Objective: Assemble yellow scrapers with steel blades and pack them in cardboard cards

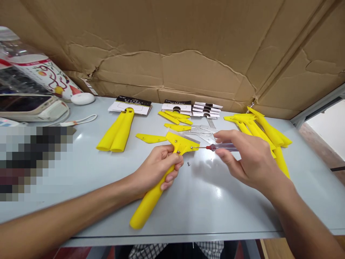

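Observation:
My left hand [164, 165] is wrapped round the neck of a yellow scraper [147, 207], its handle slanting down toward the front edge. A metal blade edge shows along the scraper's yellow head, which carries several screws. Between thumb and fingers, my right hand [245, 154] pinches a screwdriver [223, 146] with a clear handle and red collar. The screwdriver's tip meets a screw [191, 147] at the right end of the head. A loose screw [188, 164] lies on the table just below. Yellow clamp plates [178, 127] and metal blades [198, 131] lie behind the scraper.
Yellow handles lie in a pile [258, 131] at right; two more handles [115, 133] rest at left by a card sleeve [130, 105]. Folded cards [206, 109] stand against the cardboard wall [167, 46]. A bottle [40, 68] and a handheld device [32, 108] occupy the far left.

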